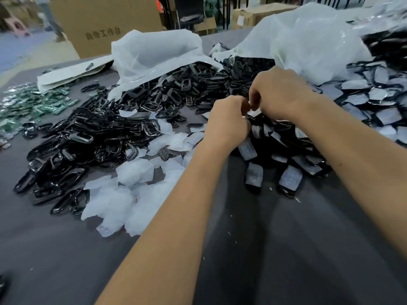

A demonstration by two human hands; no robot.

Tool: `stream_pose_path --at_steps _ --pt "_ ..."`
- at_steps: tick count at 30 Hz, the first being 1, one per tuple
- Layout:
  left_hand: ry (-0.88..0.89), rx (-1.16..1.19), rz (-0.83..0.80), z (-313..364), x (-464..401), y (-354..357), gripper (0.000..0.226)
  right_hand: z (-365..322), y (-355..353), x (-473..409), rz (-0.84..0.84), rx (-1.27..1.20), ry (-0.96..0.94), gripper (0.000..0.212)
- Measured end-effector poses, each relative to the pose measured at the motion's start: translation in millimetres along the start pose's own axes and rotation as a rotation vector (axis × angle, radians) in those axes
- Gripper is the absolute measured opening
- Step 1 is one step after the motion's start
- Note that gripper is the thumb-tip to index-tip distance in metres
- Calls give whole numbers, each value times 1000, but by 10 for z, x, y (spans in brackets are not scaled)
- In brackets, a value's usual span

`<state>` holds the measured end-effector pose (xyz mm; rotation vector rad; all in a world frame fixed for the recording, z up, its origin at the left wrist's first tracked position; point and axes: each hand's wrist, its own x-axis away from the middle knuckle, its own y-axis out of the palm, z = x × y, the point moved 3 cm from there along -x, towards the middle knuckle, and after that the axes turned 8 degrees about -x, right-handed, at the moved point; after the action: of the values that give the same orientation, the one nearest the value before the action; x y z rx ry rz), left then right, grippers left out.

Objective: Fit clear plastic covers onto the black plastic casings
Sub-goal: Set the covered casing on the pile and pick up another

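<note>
Head view, looking down on a grey table (264, 249). Left hand (226, 122) and right hand (279, 93) curled, fingertips meeting over something small, likely to press cover onto casing; held piece hidden, grip unclear. Black casings (88, 137) heaped left, film-covered pieces (293, 178) right, white wrappers (134, 172) between. Green circuit boards (33, 104) far left, blurred.
</note>
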<state>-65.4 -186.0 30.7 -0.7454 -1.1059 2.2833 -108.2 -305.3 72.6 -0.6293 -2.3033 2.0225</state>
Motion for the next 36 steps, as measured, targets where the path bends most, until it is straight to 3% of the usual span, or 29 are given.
stream_pose_path --at_steps 3,7,9,13,15,18,21,26,30,32,34,36 --pt "-37 -22 31 -163 78 -86 41 -159 13 32 86 -70 -7 33" --pt "-80 -185 50 -437 139 -224 18 -542 188 9 133 -224 -16 32" --pt "-120 -293 69 -620 150 -348 20 -748 306 -60 118 -292 -49 31" --pt "-230 -517 111 -1091 170 -607 22 -1087 635 -291 -28 -266 -194 32" --pt "-270 -618 75 -1293 199 -672 21 -1235 831 -418 -145 -173 -267 44" --pt "-294 -620 40 -1484 243 -691 21 -1396 1053 -543 -275 -116 -336 51" --pt "-341 -507 130 -1558 277 -756 27 -1439 1145 -596 -226 -123 -315 33" --pt "-401 -310 172 -1616 350 -856 43 -1304 1066 -616 -2 -186 -222 31" --pt "-380 -132 274 -1561 480 -907 39 -1126 911 -461 154 -512 -100 24" --pt "-461 190 333 -1527 553 -900 14 -1124 835 -278 194 -802 -117 16" --pt "-529 629 257 -1467 615 -817 16 -1185 794 -105 166 -944 -201 13" --pt "-515 826 240 -1421 669 -779 9 -1252 777 13 108 -977 -262 15"
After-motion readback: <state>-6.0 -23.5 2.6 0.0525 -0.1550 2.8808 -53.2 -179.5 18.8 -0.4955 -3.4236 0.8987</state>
